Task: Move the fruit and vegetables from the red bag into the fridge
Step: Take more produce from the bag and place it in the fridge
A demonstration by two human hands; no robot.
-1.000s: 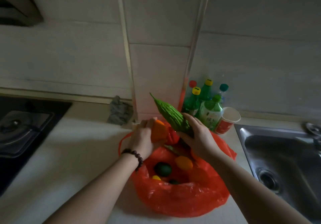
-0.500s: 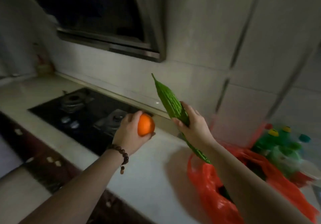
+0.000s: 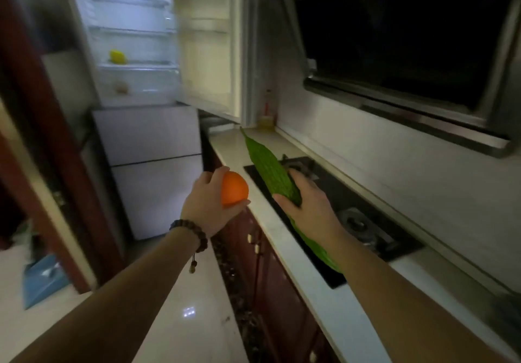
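My left hand (image 3: 207, 206) grips an orange (image 3: 234, 188) at centre frame, in front of the counter's edge. My right hand (image 3: 306, 202) holds a long green bitter gourd (image 3: 266, 162) around its middle, its tip pointing up and away over the stove. The fridge (image 3: 135, 52) stands ahead at the upper left with its upper door (image 3: 210, 38) swung open and the inside lit. A yellow fruit (image 3: 117, 56) lies on a middle shelf, a pale item (image 3: 121, 88) on the shelf below. The red bag is out of view.
A white counter (image 3: 284, 238) with a black gas stove (image 3: 352, 221) runs along the right, under a dark range hood (image 3: 408, 52). Red-brown cabinets (image 3: 270, 278) sit below it. A bottle (image 3: 266, 111) stands at the counter's far end. A red-brown door frame (image 3: 42, 137) borders the left.
The view has swung left from the red bag and stove toward the open fridge. Both hands carried the orange and the bitter gourd along, away from the bag.
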